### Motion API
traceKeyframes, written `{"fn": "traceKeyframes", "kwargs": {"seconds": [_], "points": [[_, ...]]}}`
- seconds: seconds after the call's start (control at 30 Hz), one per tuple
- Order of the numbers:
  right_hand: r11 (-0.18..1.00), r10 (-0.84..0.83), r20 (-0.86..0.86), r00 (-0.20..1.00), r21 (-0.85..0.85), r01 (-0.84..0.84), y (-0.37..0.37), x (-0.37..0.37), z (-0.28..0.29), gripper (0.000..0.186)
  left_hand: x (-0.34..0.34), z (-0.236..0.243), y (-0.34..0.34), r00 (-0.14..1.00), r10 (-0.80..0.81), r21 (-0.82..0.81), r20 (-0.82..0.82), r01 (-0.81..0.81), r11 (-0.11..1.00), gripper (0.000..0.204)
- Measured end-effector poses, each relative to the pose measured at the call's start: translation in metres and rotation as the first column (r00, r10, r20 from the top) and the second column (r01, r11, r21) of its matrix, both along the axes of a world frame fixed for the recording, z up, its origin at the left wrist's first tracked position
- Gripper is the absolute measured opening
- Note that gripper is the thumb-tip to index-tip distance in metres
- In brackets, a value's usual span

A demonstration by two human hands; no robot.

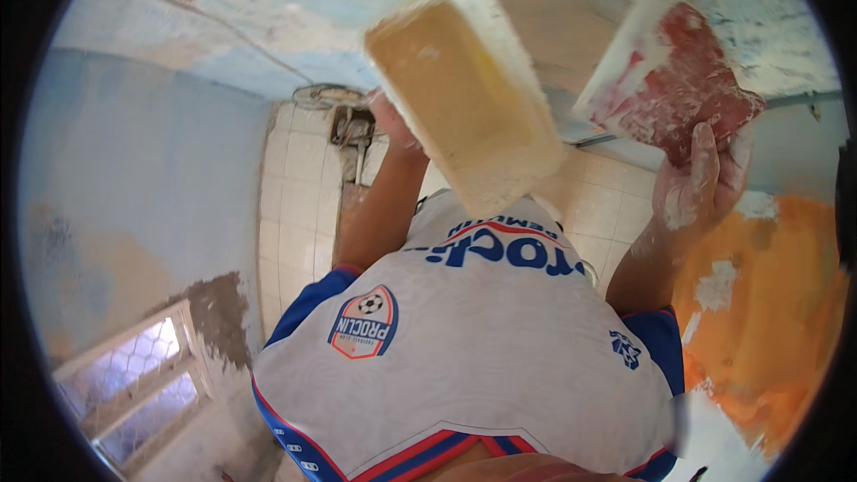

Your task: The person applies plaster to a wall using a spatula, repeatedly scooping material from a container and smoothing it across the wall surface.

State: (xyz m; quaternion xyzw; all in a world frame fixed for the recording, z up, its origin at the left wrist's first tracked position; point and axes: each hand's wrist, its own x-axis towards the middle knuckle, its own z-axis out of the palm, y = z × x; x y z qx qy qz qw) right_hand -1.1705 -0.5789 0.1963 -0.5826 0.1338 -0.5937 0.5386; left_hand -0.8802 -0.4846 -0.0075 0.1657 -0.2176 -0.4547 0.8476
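My left hand (pixel 393 120) grips the side of a rectangular, yellowish tub (pixel 460 94) whose rim is crusted with white putty. The tub hides most of those fingers. A thin smear of pale material coats its inside. In my right hand (pixel 701 174), the thumb presses on a red putty spreader (pixel 683 76), smeared white and with a broad pale edge. It is raised beside the tub, apart from it, near a patchy wall surface (pixel 571 0). White residue covers my right fingers and wrist.
A barred window with mesh (pixel 138 379) is set in the pale blue wall (pixel 143 152) at left. Orange paint (pixel 768 303) peels at right. Below lie floor tiles (pixel 290 187), with a round fan-like object (pixel 326 96) and dark clutter (pixel 353 128) beyond my left arm.
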Motion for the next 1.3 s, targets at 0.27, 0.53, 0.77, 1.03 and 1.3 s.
{"fn": "traceKeyframes", "kwargs": {"seconds": [0.27, 0.53, 0.77, 1.03, 1.3], "points": [[0.941, -0.066, -0.735, 0.674, -0.27, -0.202, 0.061, 0.061, 0.032, 0.036, 0.0, 0.024, -0.003, 0.999, 0.047, -0.035, -0.01, -0.047, 0.998, 0.08], [0.912, 0.189, -0.765, 0.615, -0.095, -0.399, 0.056, 0.09, 0.007, 0.049, 0.001, 0.044, -0.001, 0.999, 0.004, -0.066, 0.042, -0.001, 0.998, 0.087], [0.952, 0.219, -0.752, 0.622, 0.026, -0.304, 0.068, 0.084, -0.008, 0.049, -0.001, 0.054, 0.0, 0.996, -0.03, -0.076, 0.086, 0.036, 0.996, 0.093], [0.969, 0.245, -0.687, 0.684, 0.15, -0.197, 0.075, 0.083, -0.012, 0.041, -0.001, 0.057, -0.002, 0.993, -0.047, -0.084, 0.105, 0.056, 0.995, 0.101], [0.927, 0.367, -0.529, 0.765, 0.281, -0.25, 0.072, 0.079, -0.02, 0.039, 0.006, 0.06, 0.003, 0.978, -0.037, -0.032, 0.203, 0.044, 0.999, 0.11]]}}
